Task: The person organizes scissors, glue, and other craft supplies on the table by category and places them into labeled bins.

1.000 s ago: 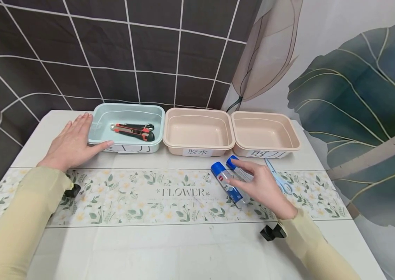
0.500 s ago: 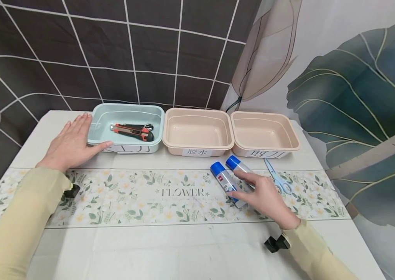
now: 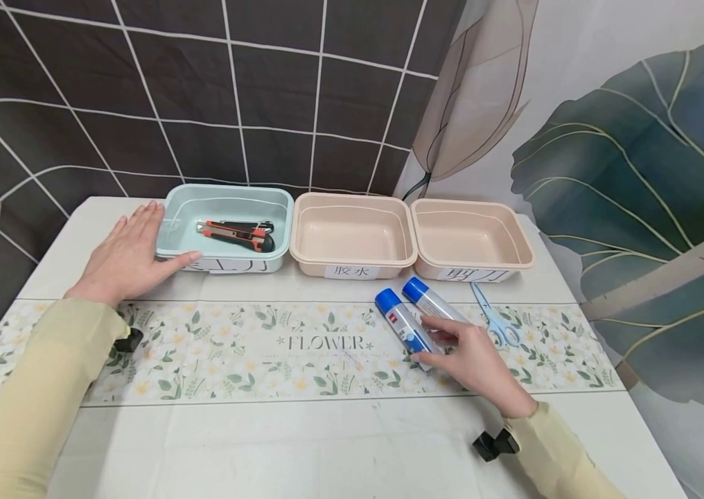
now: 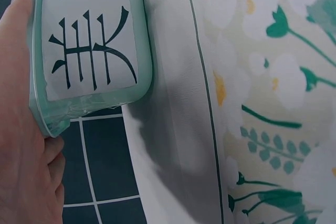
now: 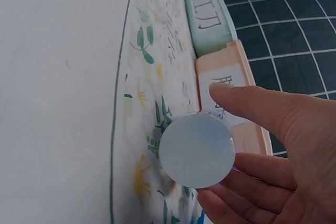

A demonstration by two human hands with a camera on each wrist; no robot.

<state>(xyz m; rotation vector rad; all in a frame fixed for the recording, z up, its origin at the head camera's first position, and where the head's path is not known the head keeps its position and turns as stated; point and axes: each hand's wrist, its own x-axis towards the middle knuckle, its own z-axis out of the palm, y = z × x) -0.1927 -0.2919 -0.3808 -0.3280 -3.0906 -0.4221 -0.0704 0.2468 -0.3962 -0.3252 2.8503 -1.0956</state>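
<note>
My left hand rests against the left end of a light blue bin, with its fingers straight and its thumb on the front rim. Two utility knives with red and black handles lie in that bin. On the floral strip, my right hand holds the lower end of a clear glue bottle with a blue cap; thumb and fingers lie on opposite sides of it. The right wrist view shows the round bottom of this glue bottle between thumb and fingers. A second glue bottle lies close beside it, partly covered by the hand.
Light blue scissors lie to the right of my right hand. A pink bin with a paper label stands in the middle, and another pink bin adjoins it on the right. A dark gridded cloth hangs behind the table.
My right hand has moved slightly down along the nearer glue bottle, and its thumb and fingers have closed in around the lower end. The left hand and the bins have stayed put.
</note>
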